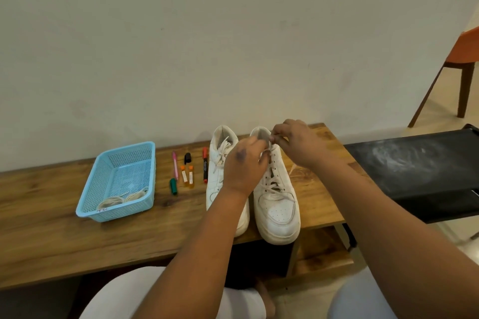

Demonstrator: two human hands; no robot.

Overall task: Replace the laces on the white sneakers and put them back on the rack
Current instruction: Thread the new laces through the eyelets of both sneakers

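Observation:
Two white sneakers stand side by side on the wooden bench [51, 228], toes toward me. The right sneaker [278, 204] is laced over its lower eyelets. My left hand [243, 166] and my right hand [298, 142] meet at its top near the tongue, each pinching the sneaker's white lace [269, 147]. The left sneaker [220, 163] lies partly behind my left forearm, its lace loose across the tongue. A light blue plastic basket [145, 153] on the left holds coiled cream laces [121, 199].
Between basket and sneakers lie several markers [205, 167] and two small orange-capped tubes [187, 176]. A dusty black fabric surface [414, 163] adjoins the bench on the right. An orange chair [464, 59] stands at the far right. A pale wall rises right behind the bench.

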